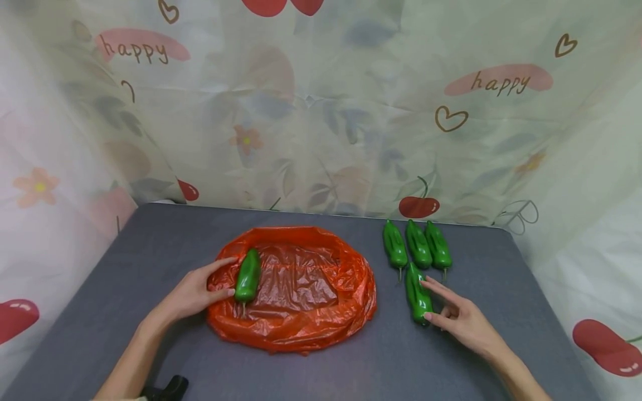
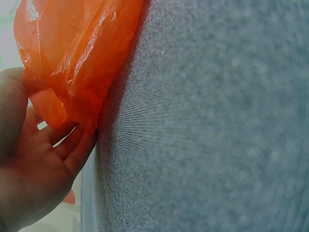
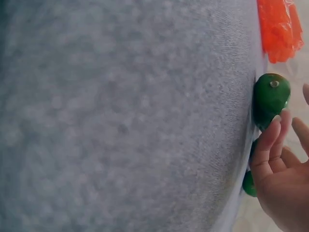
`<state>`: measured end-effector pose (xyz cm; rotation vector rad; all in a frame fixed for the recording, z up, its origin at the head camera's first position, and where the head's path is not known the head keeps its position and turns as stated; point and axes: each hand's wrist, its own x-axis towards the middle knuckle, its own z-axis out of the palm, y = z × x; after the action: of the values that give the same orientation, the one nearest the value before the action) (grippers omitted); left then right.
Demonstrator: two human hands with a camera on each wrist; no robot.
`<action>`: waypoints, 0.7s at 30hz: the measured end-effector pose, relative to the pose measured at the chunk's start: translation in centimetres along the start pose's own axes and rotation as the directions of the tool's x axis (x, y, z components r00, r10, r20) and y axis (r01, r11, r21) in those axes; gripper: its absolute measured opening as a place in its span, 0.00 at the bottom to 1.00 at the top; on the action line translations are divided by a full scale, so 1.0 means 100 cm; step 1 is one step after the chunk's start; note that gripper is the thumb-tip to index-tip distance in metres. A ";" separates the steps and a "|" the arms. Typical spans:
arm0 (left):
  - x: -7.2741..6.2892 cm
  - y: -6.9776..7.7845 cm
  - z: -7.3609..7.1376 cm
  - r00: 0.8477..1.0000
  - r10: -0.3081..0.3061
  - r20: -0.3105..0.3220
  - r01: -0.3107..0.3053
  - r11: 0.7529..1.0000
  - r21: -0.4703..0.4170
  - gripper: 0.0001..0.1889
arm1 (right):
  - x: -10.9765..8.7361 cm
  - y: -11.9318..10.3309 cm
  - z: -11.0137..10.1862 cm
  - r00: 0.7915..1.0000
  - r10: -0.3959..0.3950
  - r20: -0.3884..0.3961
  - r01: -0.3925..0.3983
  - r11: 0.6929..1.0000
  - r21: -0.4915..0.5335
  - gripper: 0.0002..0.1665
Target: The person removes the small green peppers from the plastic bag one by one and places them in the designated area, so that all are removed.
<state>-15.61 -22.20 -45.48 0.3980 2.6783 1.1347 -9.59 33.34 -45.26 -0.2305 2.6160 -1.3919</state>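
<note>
An orange-red plastic bag (image 1: pixel 301 338) lies spread with its mouth up, and one green pepper (image 1: pixel 248 277) is inside at its left. My left hand (image 1: pixel 195 292) holds the bag's left rim, thumb and forefinger over the edge; the left wrist view shows other fingers against the bag's outside (image 2: pixel 77 58). On the right, my right hand (image 1: pixel 461 320) is at a single green pepper (image 1: pixel 417 295). Its fingertips touch that pepper's side, and the thumb stands apart from the fingers. In the right wrist view the pepper's rounded end (image 3: pixel 271 94) shows beside the fingertips.
Three more green peppers, a left one (image 1: pixel 395 245), a middle one (image 1: pixel 418 245) and a right one (image 1: pixel 438 245), lie side by side near the table's back edge. The grey table (image 1: pixel 351 373) backs onto a patterned curtain (image 1: pixel 311 122). A black object (image 1: pixel 173 388) shows by the left forearm.
</note>
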 end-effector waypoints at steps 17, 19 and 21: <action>-0.002 0.000 0.001 1.000 -0.004 -0.009 0.004 1.000 0.007 0.37 | 0.010 -0.026 0.012 1.000 -0.001 -0.012 0.003 0.989 0.151 0.31; -0.002 0.000 0.001 1.000 -0.001 -0.009 0.001 1.000 0.009 0.37 | 0.013 -0.030 0.015 1.000 -0.005 -0.012 0.006 0.988 0.153 0.30; -0.001 0.000 0.001 1.000 0.000 -0.006 0.000 1.000 0.007 0.37 | 0.015 -0.034 0.018 1.000 -0.023 -0.009 0.024 0.987 0.157 0.29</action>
<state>-15.46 -22.17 -45.55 0.3970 2.6879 1.1284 -10.50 29.67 -43.49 -0.2367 2.5001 -1.6003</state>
